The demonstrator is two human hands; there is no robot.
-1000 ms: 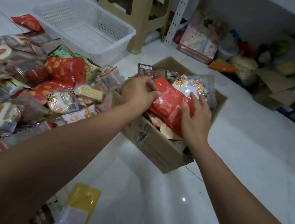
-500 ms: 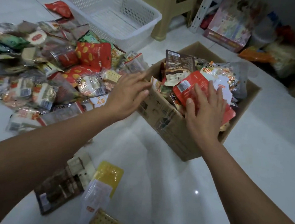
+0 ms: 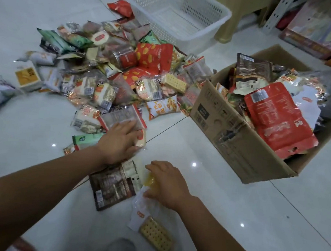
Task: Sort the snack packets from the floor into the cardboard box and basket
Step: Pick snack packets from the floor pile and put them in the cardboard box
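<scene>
Yellow packet (image 3: 150, 182) in right hand (image 3: 168, 187), print unreadable

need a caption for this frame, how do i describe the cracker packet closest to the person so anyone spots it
Find the cardboard box on the right, then look across the floor to the right hand, which grips a yellow packet. Just nearer the person lies the cracker packet, pale dotted biscuits in clear wrap. A lookalike sits in the big pile; this one lies apart.
</scene>
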